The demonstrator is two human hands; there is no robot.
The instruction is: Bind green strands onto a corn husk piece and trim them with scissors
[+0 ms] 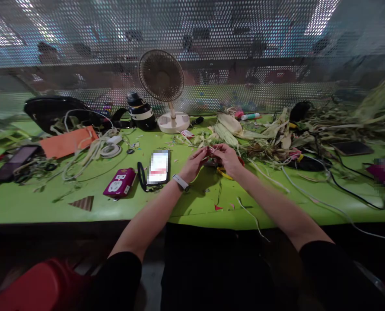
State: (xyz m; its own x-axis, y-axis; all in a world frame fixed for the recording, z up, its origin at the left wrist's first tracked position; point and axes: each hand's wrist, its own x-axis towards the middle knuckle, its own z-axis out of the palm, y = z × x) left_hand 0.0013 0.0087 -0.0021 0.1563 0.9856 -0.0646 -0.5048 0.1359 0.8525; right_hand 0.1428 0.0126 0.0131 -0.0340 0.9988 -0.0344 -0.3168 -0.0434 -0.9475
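Pinched Close, Front and Centre

My left hand (195,163) and right hand (227,158) meet over the green table (192,203), fingertips pinched together on a small reddish piece (209,150). It sits between them, too small and too covered by my fingers to name. I take the two-sided pinch as a way to steady something so slight, one hand bracing while the other works it. Just under my right hand shows a yellow handle (224,173), probably set there for easy reach; the rest of that tool is hidden.

The dried husks (229,124) lie heaped just beyond my hands, likely kept near as material. Left of my left hand, the smartphone (159,167) lies flat with its screen lit, perhaps for glancing at. Behind it, the fan (161,77) faces my side, presumably for air.
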